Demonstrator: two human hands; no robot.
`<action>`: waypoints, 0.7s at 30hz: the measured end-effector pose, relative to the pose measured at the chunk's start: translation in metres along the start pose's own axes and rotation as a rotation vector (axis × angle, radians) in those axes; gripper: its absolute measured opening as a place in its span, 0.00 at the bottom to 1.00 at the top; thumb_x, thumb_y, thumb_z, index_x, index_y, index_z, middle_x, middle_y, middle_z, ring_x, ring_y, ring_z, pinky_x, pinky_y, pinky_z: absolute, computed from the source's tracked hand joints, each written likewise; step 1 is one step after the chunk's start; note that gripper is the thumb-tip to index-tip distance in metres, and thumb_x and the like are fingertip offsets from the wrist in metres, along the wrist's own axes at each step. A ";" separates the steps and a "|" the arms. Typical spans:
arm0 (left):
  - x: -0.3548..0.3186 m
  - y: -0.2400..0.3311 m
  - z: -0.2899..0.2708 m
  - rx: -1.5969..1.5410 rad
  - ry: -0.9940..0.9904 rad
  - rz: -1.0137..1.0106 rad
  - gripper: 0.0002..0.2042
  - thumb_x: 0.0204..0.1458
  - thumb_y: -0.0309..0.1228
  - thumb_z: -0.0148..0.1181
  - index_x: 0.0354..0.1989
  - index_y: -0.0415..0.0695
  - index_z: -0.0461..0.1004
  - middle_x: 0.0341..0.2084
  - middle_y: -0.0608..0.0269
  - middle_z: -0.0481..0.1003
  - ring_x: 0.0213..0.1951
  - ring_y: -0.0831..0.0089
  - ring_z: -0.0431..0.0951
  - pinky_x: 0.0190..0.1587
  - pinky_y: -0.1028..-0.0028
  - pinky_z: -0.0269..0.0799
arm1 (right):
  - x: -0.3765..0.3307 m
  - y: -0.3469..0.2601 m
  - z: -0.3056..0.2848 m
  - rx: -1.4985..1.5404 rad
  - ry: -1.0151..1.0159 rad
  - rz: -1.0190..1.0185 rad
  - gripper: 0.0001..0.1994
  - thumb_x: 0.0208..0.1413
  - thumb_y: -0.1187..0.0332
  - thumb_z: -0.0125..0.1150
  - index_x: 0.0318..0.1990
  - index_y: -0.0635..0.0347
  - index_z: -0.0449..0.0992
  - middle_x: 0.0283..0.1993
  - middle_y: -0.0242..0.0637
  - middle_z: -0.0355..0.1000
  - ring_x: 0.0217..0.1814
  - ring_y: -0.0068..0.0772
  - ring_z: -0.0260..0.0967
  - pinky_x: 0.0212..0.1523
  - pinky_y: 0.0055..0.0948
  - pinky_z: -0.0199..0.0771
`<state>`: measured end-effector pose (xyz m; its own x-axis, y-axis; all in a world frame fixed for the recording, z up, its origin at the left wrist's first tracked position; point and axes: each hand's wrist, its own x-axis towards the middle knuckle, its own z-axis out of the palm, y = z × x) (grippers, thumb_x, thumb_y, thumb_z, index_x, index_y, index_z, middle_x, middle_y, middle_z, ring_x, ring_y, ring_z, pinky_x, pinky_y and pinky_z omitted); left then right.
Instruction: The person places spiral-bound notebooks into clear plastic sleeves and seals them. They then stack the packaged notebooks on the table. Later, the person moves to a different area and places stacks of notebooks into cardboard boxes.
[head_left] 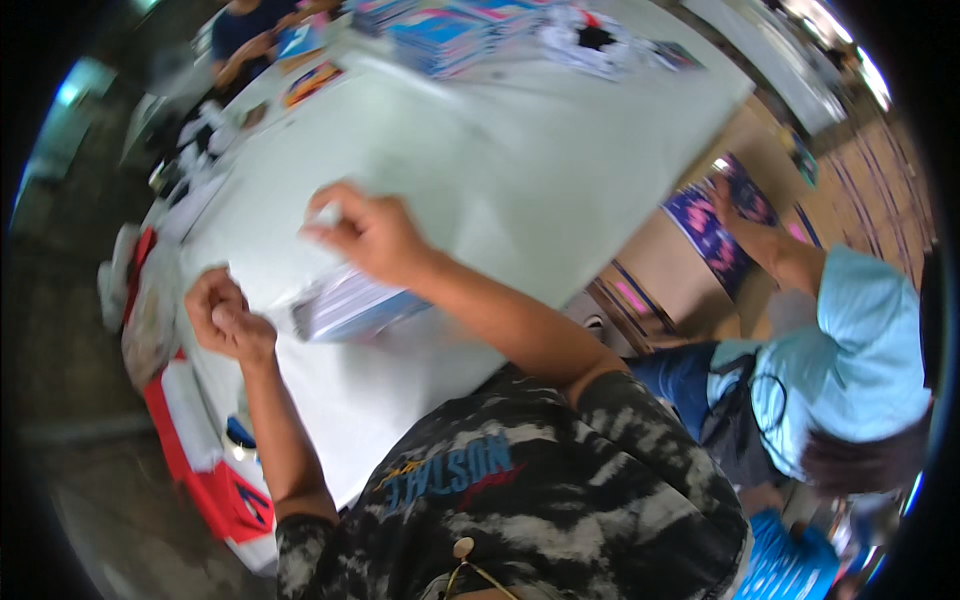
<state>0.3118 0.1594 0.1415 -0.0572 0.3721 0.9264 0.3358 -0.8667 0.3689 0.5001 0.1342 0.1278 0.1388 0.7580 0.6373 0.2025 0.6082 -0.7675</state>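
My left hand [232, 315] is held up over the left side of the white table [520, 200], its fingers curled in and the thumb pressed against them. My right hand [375, 232] hovers above the table with thumb and forefinger bent together. A whitish spot shows between those fingers, too blurred to name. Below and between my hands lies a stack of thin booklets or sheets [360, 305], white-edged and bluish, with a glossy look like clear plastic. My right forearm and hand partly cover it. Neither hand visibly touches the stack.
Piles of blue-and-pink booklets [440, 40] and crumpled white plastic [590, 45] stand at the far edge. A person [245, 40] sits far left. At right, a person in light blue [850, 340] reaches to a purple patterned sheet [720, 220] on cardboard boxes. Red material [215, 495] hangs left.
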 end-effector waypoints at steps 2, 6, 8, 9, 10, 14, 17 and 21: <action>0.033 0.004 -0.018 0.049 0.165 -0.040 0.26 0.59 0.53 0.38 0.38 0.37 0.68 0.15 0.70 0.58 0.14 0.83 0.52 0.15 0.82 0.43 | 0.017 -0.022 -0.013 0.069 0.273 -0.067 0.10 0.50 0.70 0.63 0.38 0.59 0.71 0.12 0.23 0.57 0.15 0.11 0.48 0.16 0.19 0.52; 0.034 -0.001 -0.067 0.120 0.329 -0.348 0.32 0.57 0.59 0.30 0.43 0.40 0.68 0.22 0.67 0.63 0.20 0.81 0.58 0.21 0.81 0.52 | -0.049 -0.016 -0.022 -0.020 -0.043 -0.457 0.09 0.55 0.69 0.53 0.41 0.63 0.70 0.30 0.34 0.66 0.21 0.24 0.60 0.25 0.23 0.62; -0.021 -0.022 -0.083 -0.019 -0.130 -0.480 0.44 0.49 0.69 0.28 0.59 0.40 0.58 0.50 0.56 0.66 0.47 0.67 0.68 0.48 0.68 0.62 | -0.087 -0.026 -0.006 -0.166 -0.435 -0.642 0.14 0.55 0.66 0.53 0.46 0.63 0.70 0.43 0.43 0.69 0.33 0.36 0.70 0.37 0.30 0.70; -0.049 -0.023 -0.079 -0.119 -0.302 -0.549 0.44 0.50 0.68 0.29 0.64 0.41 0.50 0.60 0.52 0.57 0.58 0.62 0.62 0.57 0.65 0.56 | -0.090 -0.028 0.002 -0.309 -0.503 -0.606 0.16 0.55 0.65 0.53 0.49 0.64 0.69 0.47 0.43 0.68 0.41 0.37 0.68 0.43 0.33 0.67; -0.070 -0.014 -0.070 -0.188 -0.373 -0.788 0.43 0.51 0.65 0.34 0.65 0.40 0.46 0.62 0.50 0.54 0.62 0.60 0.56 0.62 0.62 0.48 | -0.094 -0.029 0.013 -0.449 -0.561 -0.562 0.18 0.54 0.64 0.53 0.51 0.64 0.68 0.51 0.44 0.67 0.49 0.39 0.66 0.50 0.36 0.64; -0.108 0.030 -0.043 -0.162 -0.275 -0.786 0.30 0.56 0.37 0.51 0.62 0.34 0.51 0.63 0.46 0.52 0.65 0.56 0.49 0.64 0.64 0.45 | -0.073 -0.027 0.031 -0.662 -0.616 -0.243 0.21 0.56 0.64 0.50 0.55 0.66 0.65 0.61 0.45 0.60 0.66 0.43 0.52 0.64 0.44 0.49; -0.110 0.045 -0.022 0.247 -0.173 -0.673 0.17 0.57 0.30 0.48 0.53 0.37 0.68 0.57 0.51 0.62 0.61 0.59 0.58 0.60 0.65 0.54 | -0.044 -0.019 0.037 -0.826 -0.569 -0.167 0.20 0.56 0.66 0.48 0.54 0.68 0.66 0.59 0.48 0.61 0.64 0.46 0.55 0.63 0.42 0.52; -0.109 0.061 -0.007 0.686 -0.347 -0.341 0.14 0.51 0.29 0.57 0.47 0.46 0.75 0.51 0.59 0.69 0.56 0.62 0.63 0.58 0.63 0.52 | -0.043 -0.003 0.036 -0.598 -0.388 -0.093 0.18 0.55 0.70 0.48 0.52 0.69 0.67 0.57 0.47 0.63 0.62 0.47 0.56 0.61 0.43 0.52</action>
<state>0.3322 0.0638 0.0634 -0.0046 0.7549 0.6558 0.8561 -0.3359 0.3927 0.4587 0.1087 0.1005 -0.2372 0.8059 0.5424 0.7086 0.5255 -0.4708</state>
